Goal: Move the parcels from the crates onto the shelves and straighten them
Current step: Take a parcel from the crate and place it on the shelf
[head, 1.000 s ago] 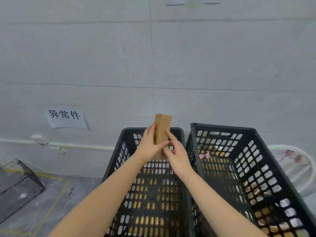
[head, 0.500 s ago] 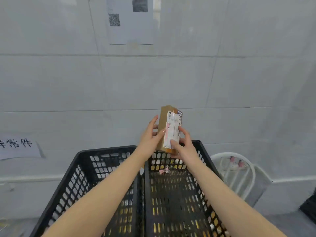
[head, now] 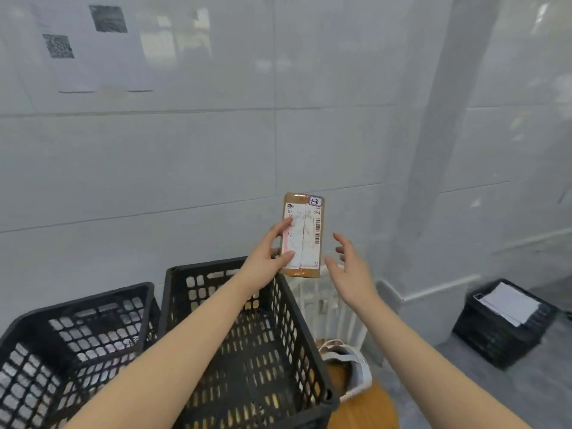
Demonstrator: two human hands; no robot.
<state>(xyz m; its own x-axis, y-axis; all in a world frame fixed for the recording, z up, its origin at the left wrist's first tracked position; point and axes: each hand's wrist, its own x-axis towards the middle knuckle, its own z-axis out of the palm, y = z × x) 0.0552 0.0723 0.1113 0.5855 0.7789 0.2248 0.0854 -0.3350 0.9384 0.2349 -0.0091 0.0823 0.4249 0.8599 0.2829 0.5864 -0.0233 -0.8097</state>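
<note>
A small brown cardboard parcel with a white shipping label and a "1-3" sticker stands upright in the air, label toward me. My left hand grips its left edge with thumb and fingers. My right hand hovers just right of the parcel with fingers spread, not touching it. Below stand two black plastic crates: the right crate is under my left forearm, the left crate sits beside it. Both look empty where I can see inside.
A white tiled wall with printed sheets is straight ahead. A white wire chair with a round wooden seat and a sneaker stands right of the crates. A black bin holding white sheets sits on the grey floor at right.
My view has swung right and the crates slid left. The parcel turned its label fully toward me. My right hand let go of it and opened; my left hand alone holds it.
</note>
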